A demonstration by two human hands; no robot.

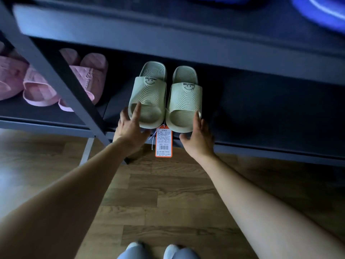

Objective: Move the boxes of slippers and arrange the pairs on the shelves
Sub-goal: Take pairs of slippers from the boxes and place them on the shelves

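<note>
A pair of pale green slippers (183, 101) stands side by side on the lowest shelf (261, 113) of a dark rack, heels far and toes near, reaching the shelf's near edge. Each strap bears "WELCOME" over a smiling face. The left hand (132, 126) is at the left slipper's (149, 96) toe, fingers nearly straight, the forefinger lying on the strap's near edge and the thumb spread under the toe. The right hand (197, 135) lies flat along the right slipper's (184, 116) outer side, fingers straight and touching it, thumb splayed toward the toe. Neither hand's fingers curl round a slipper. An orange tag (164, 143) with a barcode hangs on a white string between the two hands, below the toes.

Left of a slanting frame post (56, 71), pink slippers (37, 86) sit on the same level. Another shelf board (168, 34) runs above. The floor (168, 193) is wood-patterned planks, and the light is dim.
</note>
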